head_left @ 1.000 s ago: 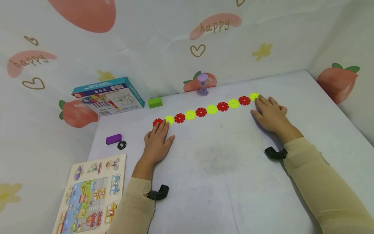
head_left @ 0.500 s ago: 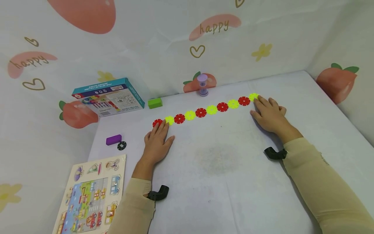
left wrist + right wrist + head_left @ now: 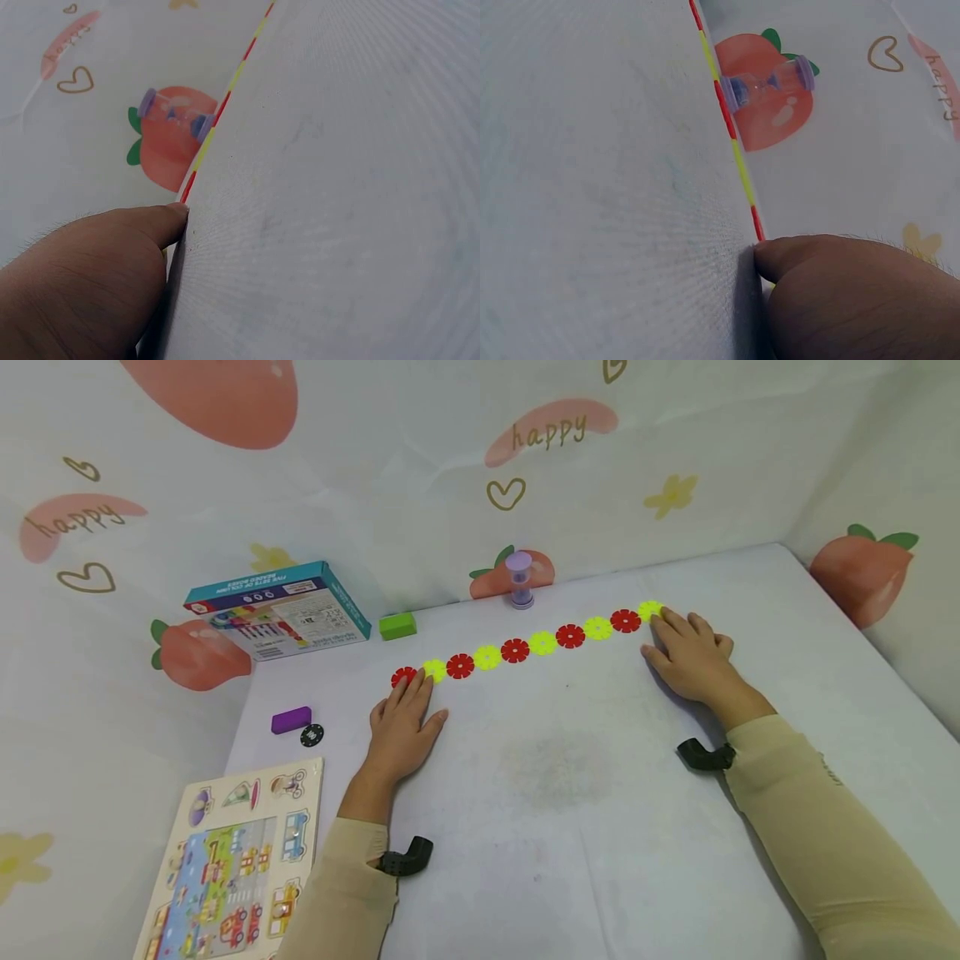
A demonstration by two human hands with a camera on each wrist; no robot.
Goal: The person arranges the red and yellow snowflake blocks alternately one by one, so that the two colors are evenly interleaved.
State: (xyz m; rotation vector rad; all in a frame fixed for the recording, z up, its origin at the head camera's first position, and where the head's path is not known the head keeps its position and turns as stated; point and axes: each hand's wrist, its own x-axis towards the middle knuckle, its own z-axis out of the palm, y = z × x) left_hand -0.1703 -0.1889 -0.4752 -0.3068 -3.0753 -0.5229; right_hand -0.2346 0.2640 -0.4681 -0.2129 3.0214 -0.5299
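Observation:
A slanting row of flat, notched snowflake discs, red and yellow by turns, lies across the back of the white table. At its left end my left hand (image 3: 401,731) lies with fingers extended, fingertips on the end red disc (image 3: 403,677) and the yellow disc (image 3: 434,671) beside it. My right hand (image 3: 692,658) lies at the other end, its fingertips at the edge of the last yellow disc (image 3: 649,610). Between the hands the row runs through a red disc (image 3: 515,650) near its middle. Both wrist views show the row edge-on, beyond the left thumb (image 3: 169,223) and right thumb (image 3: 776,253).
Behind the row stands a purple sand timer (image 3: 520,580). A green block (image 3: 397,626) and a toy box (image 3: 281,610) are at the back left. A purple block (image 3: 291,720), black round chip (image 3: 312,735) and wooden picture puzzle (image 3: 311,810) lie at left.

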